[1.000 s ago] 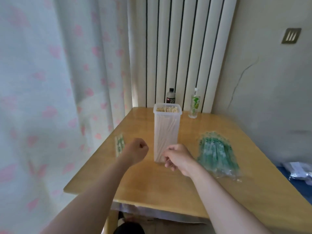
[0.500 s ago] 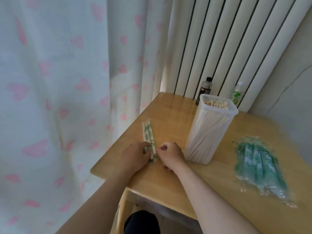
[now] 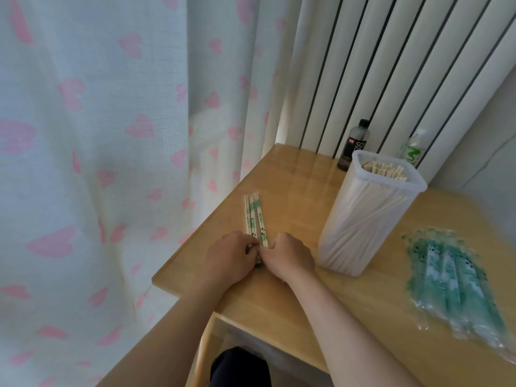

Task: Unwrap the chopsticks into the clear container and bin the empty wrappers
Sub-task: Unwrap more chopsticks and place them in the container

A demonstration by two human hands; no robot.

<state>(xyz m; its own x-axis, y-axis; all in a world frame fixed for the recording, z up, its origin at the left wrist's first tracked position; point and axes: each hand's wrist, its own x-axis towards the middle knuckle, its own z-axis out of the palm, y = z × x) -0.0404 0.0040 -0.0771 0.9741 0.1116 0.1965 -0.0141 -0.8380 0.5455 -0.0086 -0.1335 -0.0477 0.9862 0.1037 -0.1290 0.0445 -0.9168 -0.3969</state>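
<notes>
Wrapped chopsticks: a few pale pairs in clear sleeves with green print, lying flat near the table's left edge, fanned slightly and pointing away, their near ends pinched where the left hand and right hand meet. Clear container: tall, frosted, rounded-square, lidless, upright just right of the hands, packed nearly full of bare chopsticks standing on end with tips level with the rim. Wrappers: a loose heap of crinkled clear, green-printed sleeves flat on the table right of the container, apart from it; empty or filled, can't tell.
</notes>
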